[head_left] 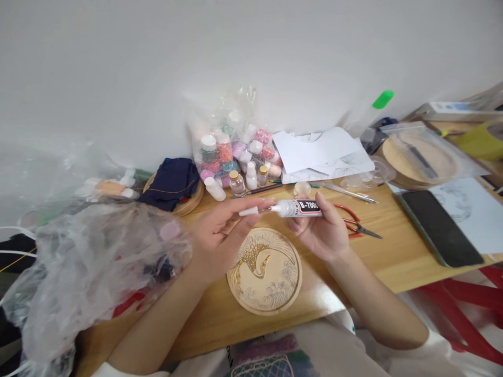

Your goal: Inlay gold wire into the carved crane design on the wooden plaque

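Note:
My right hand [324, 230] grips a tube of B-7000 glue [301, 208], its nozzle aimed left. Between the thumb and fingers of my left hand [222, 233] is the white glue cap [249, 211], just off the tip of the nozzle. Below both hands a round wooden plaque [264, 290] lies flat on the table. It bears a line drawing of a crane with waves, and gold lines cover the bird's neck, head and part of its wing. The upper rim of the plaque is partly behind my left hand.
Red-handled pliers [358, 228] lie right of my right hand, with a phone [440, 228] farther right. Small bottles [237, 183] and a bag of coloured jars [223, 149] stand behind. A crumpled plastic bag [98, 262] covers the left side. Paper sheets [322, 154] rest near the wall.

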Demonstrator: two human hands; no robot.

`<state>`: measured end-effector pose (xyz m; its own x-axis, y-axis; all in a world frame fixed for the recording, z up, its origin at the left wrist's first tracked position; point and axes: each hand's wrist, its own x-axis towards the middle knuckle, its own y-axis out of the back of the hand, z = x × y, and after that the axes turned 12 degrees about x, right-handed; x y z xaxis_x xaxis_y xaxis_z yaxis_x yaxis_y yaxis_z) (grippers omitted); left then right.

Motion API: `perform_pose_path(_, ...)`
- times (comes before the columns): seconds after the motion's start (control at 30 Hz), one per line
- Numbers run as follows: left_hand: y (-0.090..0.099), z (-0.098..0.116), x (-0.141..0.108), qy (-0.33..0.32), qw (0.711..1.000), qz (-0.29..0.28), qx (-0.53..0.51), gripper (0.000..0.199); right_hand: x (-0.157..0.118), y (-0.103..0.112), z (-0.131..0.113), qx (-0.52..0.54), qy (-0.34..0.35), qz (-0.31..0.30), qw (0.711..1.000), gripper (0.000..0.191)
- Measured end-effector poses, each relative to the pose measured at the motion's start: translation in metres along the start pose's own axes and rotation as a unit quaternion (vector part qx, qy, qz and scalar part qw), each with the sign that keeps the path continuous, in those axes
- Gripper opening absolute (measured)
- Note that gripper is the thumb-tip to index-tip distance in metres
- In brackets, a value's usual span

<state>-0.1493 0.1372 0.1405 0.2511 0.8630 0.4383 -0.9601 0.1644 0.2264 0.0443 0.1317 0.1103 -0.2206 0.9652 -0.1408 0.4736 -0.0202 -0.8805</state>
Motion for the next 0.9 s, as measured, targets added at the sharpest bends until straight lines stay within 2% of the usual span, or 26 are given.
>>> perform_pose_path(0.2, 0.0032, -0.0006, -0.0015, -0.006, 0.998, -0.009, 0.061, 0.029, 0.0001, 0.0010, -0.0001, 0.010, -0.007, -0.009, 1.000, 0.024)
perform_pose_path(0.63, 0.0023, 0.0050, -0.0015, 0.015, 0.995, -0.007, 0.101, 0.022, -0.0011, -0.0011, -0.0007, -0.065, 0.014, 0.040, 0.997, 0.026)
perform_pose_path(0.9, 0.0068, 0.0058, 0.0016, -0.009, 0.991, -0.024, 0.135, 0.029, -0.0006, -0.0005, -0.0011, -0.053, 0.024, 0.016, 0.998, 0.026)
